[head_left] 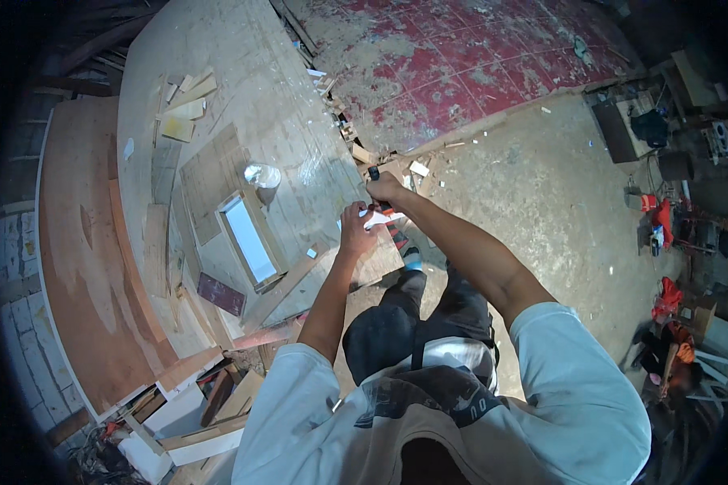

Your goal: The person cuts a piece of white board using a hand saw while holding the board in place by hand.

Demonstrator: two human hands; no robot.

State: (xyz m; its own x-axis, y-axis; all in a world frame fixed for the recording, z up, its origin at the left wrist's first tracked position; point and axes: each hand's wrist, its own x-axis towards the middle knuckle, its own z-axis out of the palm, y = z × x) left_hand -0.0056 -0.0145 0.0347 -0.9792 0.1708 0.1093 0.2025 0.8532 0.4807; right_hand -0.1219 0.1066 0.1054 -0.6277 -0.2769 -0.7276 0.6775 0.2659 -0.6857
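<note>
While the right hand (386,190) wraps around a dark handle (373,173) pointing lengthwise away from the wearer, slightly leftward, at the worktable (323,194) edge, the left hand (356,232) curls nearby, its grip unclear.

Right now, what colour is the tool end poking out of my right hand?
Black; the tool end shows best in the head view.

One shiny-topped container (263,176) is counted just beyond one wooden frame (264,233), and one dark red board (221,294) near its lower end. To its right, one left hand (357,230), one right hand (387,188) and one dark-handled tool (373,173) are counted.
</note>
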